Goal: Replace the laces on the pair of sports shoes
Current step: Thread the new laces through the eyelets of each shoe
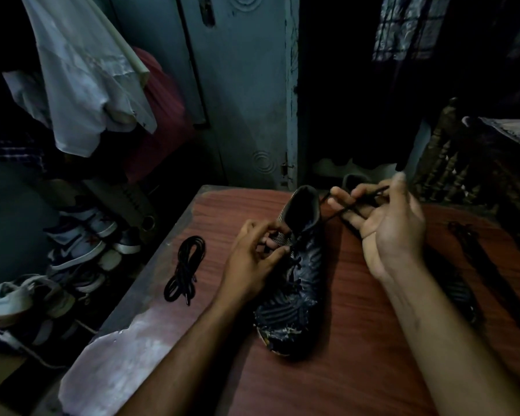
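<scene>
The head view looks down on a reddish wood-grain bench (327, 385) in a dim room, with a dark, worn sports shoe (294, 283) lying between the two forearms, toe toward the person and its opening facing away. The left hand (252, 259) rests against the shoe's left side at the eyelets, its grip narrow, fingertips pinching the lace where it runs through the upper eyelets. The right hand (385, 223) is raised just beyond and to the right of the shoe's collar, its grip closed on the black lace (351, 204), which runs taut from the eyelets up across the curled fingers and out past the thumb. To the left of the left-hand grip, apart from the shoe, a coiled spare lace (185, 268) lies on the bench. To the right of the right forearm a second dark shoe (460, 292) lies on the bench, mostly in shadow, with another dark lace bundle (463, 232) beyond it. Off the bench's left edge, several sneakers (81, 244) are stacked on a rack, and pale clothing (81, 79) hangs above them.
</scene>
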Motion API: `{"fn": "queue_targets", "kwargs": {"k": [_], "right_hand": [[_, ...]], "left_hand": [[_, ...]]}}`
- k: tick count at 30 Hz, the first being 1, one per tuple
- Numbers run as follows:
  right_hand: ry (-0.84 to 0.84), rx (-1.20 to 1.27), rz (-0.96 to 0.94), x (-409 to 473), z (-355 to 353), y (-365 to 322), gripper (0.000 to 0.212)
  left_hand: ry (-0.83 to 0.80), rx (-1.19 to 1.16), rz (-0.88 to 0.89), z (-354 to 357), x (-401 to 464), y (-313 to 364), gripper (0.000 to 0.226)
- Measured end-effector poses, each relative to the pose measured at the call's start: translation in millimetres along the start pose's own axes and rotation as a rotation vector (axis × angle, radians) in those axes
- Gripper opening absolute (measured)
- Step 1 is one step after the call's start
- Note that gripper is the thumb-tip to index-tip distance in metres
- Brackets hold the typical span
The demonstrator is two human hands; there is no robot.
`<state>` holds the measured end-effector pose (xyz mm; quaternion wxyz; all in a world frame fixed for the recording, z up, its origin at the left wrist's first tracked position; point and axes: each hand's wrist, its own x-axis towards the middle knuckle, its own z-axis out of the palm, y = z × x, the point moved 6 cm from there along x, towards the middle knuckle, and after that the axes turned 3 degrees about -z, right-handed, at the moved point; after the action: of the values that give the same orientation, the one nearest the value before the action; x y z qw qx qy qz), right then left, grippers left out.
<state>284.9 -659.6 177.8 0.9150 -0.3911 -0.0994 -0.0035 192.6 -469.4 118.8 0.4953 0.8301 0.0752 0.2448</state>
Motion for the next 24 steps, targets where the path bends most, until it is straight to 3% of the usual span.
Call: {"fn": "queue_targets", "kwargs": {"k": [4, 7, 12, 14, 20, 24], "right_hand": [[0.146, -0.004, -0.062, 4, -14, -5, 0.032], [0.12, -0.167, -0.182, 8, -18, -9, 0.03], [-0.235, -0.943, -0.441, 1, 0, 7, 0.019], [-0.364, -1.135, -0.455, -7, 5, 16, 0.019], [-0.708, -1.43, -0.461, -12, 11, 35, 0.024], [-0.733, -1.468, -0.474, -12, 11, 38, 0.018]], "left_hand": [[-0.017, -0.012, 0.033, 0, 0, 4, 0.037], [-0.057, -0.002, 0.078, 3, -2, 10, 0.029], [0.003, 0.093, 0.131, 1, -1, 11, 0.021], [0.055, 0.12, 0.127, -1, -1, 11, 0.022], [0.042, 0.255, 0.27, -5, -2, 16, 0.013], [0.078, 0.366, 0.33, -4, -1, 16, 0.016]]}}
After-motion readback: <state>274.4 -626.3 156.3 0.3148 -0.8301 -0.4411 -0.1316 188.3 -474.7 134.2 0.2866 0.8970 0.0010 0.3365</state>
